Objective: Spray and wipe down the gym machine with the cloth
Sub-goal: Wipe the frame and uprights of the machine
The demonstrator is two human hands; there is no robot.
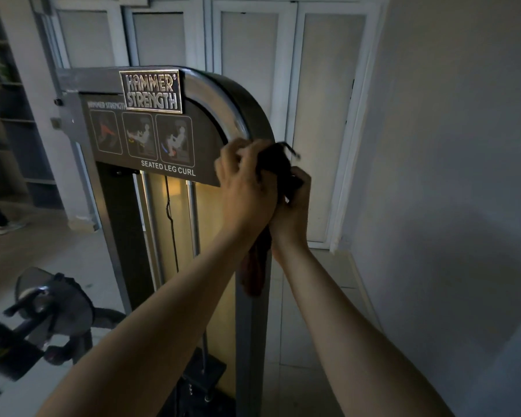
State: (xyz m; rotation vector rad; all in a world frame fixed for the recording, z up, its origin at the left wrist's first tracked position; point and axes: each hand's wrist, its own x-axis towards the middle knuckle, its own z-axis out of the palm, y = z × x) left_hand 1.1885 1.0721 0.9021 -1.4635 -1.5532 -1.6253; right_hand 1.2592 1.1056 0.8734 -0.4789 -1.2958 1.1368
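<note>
Cloth of dark crumpled fabric (275, 159) sits bunched against the curved right edge of the tall grey metal gym machine (251, 341), near its top. The left hand (247, 182) curls over it from above. The right hand (292, 203), touching the left, grips it from below. A loose end hangs between the wrists.

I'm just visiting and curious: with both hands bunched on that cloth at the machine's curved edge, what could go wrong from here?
Two likely risks. The cloth is bunched between the left hand and right hand, so little fabric may meet the gym machine, and its hanging tail could snag on it. The room is dim, so missed patches on the instruction panel may go unnoticed.
</note>
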